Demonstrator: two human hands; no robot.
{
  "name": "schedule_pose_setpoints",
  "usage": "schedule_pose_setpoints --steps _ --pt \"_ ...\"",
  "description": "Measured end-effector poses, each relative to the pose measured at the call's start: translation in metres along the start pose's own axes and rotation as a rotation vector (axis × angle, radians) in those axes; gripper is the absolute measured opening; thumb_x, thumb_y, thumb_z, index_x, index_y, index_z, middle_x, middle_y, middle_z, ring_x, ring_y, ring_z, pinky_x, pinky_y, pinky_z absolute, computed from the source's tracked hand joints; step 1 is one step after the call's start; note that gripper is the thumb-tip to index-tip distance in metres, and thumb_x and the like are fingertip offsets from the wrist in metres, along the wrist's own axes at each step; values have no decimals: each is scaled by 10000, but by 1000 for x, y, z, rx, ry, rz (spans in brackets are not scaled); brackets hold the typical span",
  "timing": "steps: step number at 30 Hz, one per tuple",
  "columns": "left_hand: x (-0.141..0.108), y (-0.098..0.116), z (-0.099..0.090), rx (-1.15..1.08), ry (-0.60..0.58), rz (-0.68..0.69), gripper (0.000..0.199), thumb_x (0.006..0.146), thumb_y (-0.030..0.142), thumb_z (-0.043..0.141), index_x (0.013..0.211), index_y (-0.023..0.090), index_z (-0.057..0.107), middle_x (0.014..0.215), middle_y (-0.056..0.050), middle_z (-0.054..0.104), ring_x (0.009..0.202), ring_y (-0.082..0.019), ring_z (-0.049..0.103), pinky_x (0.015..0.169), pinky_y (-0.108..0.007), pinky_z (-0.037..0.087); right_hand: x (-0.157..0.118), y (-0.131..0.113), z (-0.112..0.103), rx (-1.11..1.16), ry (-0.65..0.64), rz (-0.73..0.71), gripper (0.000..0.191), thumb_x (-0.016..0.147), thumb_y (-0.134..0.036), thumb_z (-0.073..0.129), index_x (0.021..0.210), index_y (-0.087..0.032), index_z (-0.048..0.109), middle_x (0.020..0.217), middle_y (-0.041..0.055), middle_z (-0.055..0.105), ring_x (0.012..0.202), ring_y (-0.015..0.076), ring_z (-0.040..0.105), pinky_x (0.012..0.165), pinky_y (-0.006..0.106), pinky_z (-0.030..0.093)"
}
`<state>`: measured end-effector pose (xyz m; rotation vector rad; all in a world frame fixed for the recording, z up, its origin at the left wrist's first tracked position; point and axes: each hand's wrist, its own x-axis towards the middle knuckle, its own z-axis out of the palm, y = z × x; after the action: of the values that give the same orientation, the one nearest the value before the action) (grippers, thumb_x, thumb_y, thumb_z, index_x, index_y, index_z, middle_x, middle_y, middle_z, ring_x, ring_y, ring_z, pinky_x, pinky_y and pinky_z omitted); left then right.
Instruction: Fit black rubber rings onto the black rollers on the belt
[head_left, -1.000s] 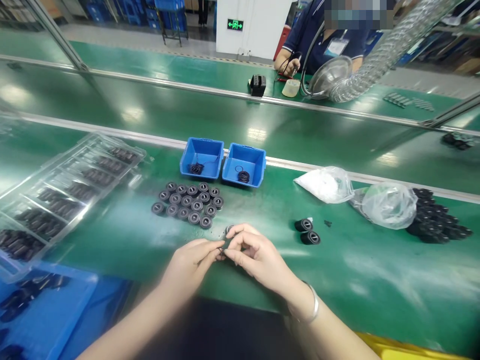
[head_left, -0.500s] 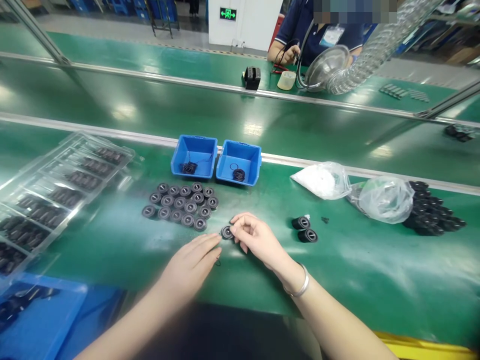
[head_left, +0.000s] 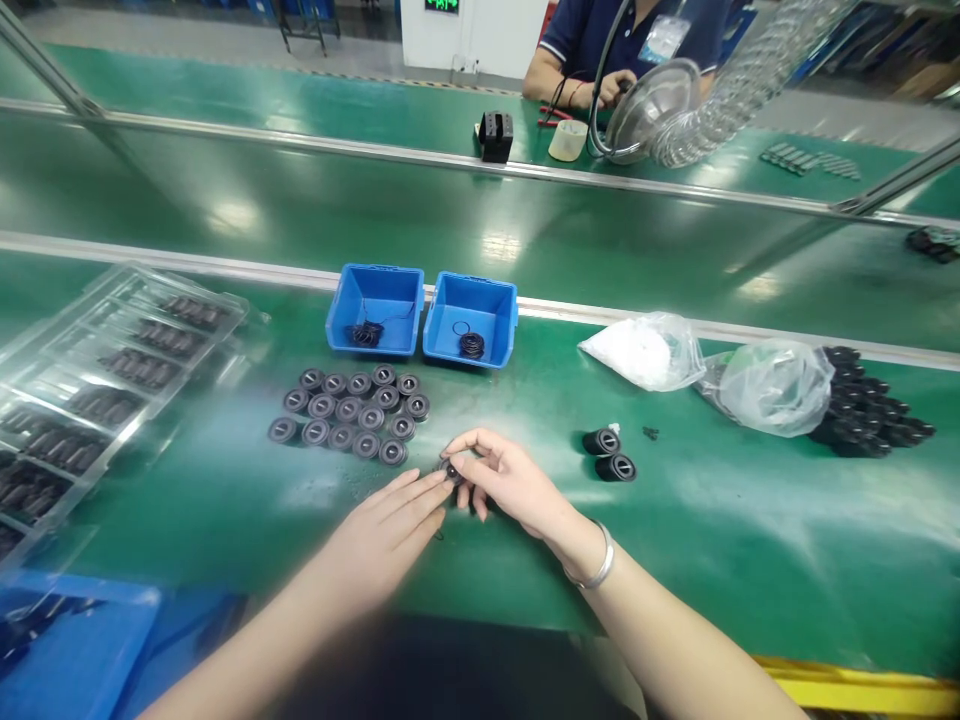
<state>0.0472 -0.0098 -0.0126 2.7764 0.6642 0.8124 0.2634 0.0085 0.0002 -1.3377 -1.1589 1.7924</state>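
Observation:
My right hand (head_left: 499,475) pinches a small round black part (head_left: 451,472) between thumb and fingers, just above the green bench. The fingers of my left hand (head_left: 397,525) are drawn together, their tips against the left side of the same part. A thin black O-ring (head_left: 439,536) pokes out from under the left fingers; most of it is hidden. Left of my hands stand several round black parts (head_left: 347,410) in rows, each with a light slot mark on top. Two black cylinders (head_left: 616,467) lie to the right of my right hand.
Two blue bins (head_left: 470,290) with black rings stand at the back. A clear compartment tray (head_left: 161,395) of dark parts is at left. To the right are plastic bags (head_left: 637,355), tiny black bits (head_left: 650,433) and piled black parts (head_left: 862,410). Across the bench a person (head_left: 570,60) works.
My left fingertips have come onto the round part, and the right fingers have curled further around it. The O-ring has shifted slightly with the left hand. The view has tilted down a little.

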Motion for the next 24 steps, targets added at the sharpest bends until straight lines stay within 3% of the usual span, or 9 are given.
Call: schedule_pose_setpoints --steps 10,14,20,24 --pt "4 2 -5 24 -60 17 223 937 51 490 1071 91 664 1273 -135 662 1288 -263 536 1105 -473 399 7 -8 4 -48 8 104 221 850 -387 648 885 -177 591 480 -54 567 377 74 497 326 138 337" --pt "1 2 -3 50 -115 27 247 945 47 457 1062 91 671 1294 -141 647 1308 -278 512 1048 -439 407 9 -11 4 63 16 143 209 813 -352 678 847 -153 621 480 -53 556 390 66 499 355 142 359" --pt "-2 10 1 72 -141 -12 294 970 61 403 1092 97 669 1347 -123 613 1331 -257 481 1013 -389 366 -7 6 13 309 100 41 314 840 -388 654 1018 -131 684 559 -34 576 484 83 512 507 215 421" --pt "-4 21 6 89 -114 -56 304 972 77 404 1147 88 652 1373 -130 590 1359 -250 444 1058 -387 312 -23 19 24 305 201 -60 357 908 -388 587 1160 -151 678 603 -27 576 606 103 532 647 253 415"
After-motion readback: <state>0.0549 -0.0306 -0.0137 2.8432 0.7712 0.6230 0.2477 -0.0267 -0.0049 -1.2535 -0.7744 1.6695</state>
